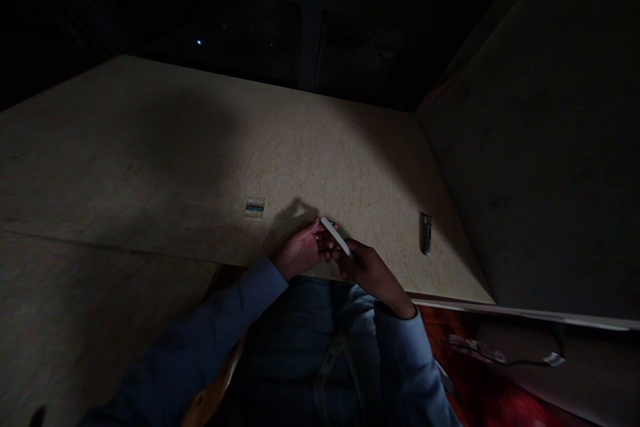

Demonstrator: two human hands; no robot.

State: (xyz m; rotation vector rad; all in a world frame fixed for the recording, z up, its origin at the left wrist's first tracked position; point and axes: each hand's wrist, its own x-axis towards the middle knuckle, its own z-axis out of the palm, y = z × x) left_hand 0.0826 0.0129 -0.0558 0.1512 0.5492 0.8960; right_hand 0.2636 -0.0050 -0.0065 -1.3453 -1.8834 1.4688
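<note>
White slim object [336,235]: slanting between the two hands, above the table's near edge
Right hand [367,270]: its fingers are grasping the object's lower end
Left hand [303,250]: palm turning partly upward, fingers curling beside the object's upper end; whether they are gripping it is unclear
Clear case [255,207]: lying left of the hands, showing a dark teal strip
Dark metallic item [427,235]: lying well apart, toward the right edge
Table [325,147]: bearing case and item, its pale mottled top sitting in dim light
</note>
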